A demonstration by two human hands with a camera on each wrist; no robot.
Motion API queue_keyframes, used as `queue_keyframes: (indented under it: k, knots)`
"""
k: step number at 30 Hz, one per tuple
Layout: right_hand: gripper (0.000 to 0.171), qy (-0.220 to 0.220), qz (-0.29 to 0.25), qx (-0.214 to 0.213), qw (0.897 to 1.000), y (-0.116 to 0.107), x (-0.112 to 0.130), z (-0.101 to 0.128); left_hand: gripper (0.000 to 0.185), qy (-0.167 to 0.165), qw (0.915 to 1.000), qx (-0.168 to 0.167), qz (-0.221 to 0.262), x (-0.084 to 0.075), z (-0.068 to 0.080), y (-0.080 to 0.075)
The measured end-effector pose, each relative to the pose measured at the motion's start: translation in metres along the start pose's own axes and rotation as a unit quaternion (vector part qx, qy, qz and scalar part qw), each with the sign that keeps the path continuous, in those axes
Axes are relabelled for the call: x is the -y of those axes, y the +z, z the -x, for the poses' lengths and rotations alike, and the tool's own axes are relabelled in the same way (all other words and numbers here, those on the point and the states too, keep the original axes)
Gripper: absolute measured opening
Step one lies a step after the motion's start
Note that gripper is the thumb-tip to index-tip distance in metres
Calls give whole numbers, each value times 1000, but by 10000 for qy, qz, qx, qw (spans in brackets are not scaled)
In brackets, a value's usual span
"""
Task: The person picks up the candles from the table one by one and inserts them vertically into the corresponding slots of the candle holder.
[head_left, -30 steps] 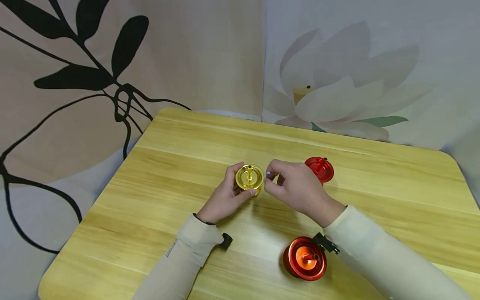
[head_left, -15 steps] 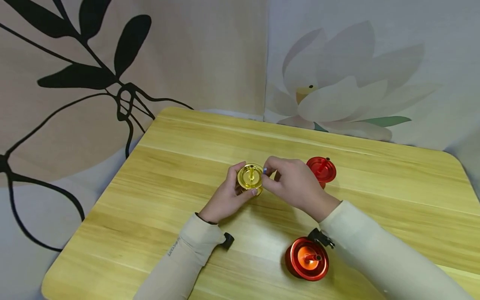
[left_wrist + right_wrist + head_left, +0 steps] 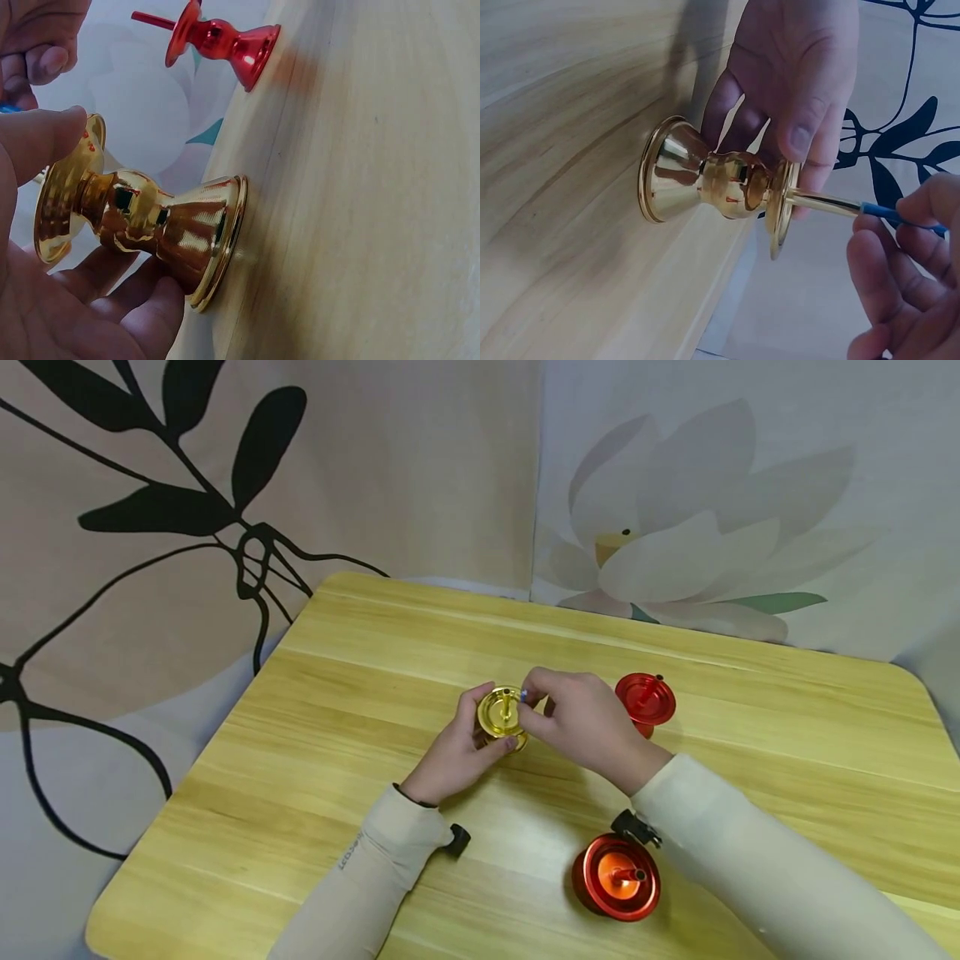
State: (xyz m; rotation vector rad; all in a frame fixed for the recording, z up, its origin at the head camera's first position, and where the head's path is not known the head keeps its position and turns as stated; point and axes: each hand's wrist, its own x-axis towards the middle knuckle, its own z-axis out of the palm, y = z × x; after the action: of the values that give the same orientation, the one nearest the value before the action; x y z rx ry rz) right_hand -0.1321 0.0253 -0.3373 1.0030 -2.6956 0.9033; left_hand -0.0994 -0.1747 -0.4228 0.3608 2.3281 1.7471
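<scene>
A shiny gold candle holder (image 3: 497,713) stands upright on the table, with a flared base, a round dish and a thin tube rising from the middle. My left hand (image 3: 457,756) grips it, thumb on the dish and fingers around the lower body. Above the dish, my right hand (image 3: 585,718) pinches a thin blue stick (image 3: 885,214) between thumb and fingers. In the right wrist view, the stick's end meets the tip of the gold tube; whether it goes inside, I cannot tell. Most of the stick is hidden by fingers in the head view.
A red candle holder (image 3: 645,697) of similar shape stands behind my right hand. Nearer, below my right wrist, is a wider, orange-red metal holder (image 3: 617,878) with a short tube. The wooden table (image 3: 337,693) backs onto printed cloth.
My right hand has moved left, bringing the blue stick from beside the dish to the tube's tip. My left hand keeps its grip on the gold candle holder. The head view shifts slightly.
</scene>
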Motion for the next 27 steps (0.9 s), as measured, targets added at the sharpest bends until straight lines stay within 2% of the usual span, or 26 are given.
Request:
queue_keyframes:
  k: [12, 27]
  knots:
    - [4, 118, 26, 90, 9999, 3, 4, -6, 78, 92, 9998, 38, 182, 4, 0, -1]
    - [6, 141, 94, 75, 9998, 5, 6, -8, 80, -4, 10000, 41, 38, 2, 0, -2]
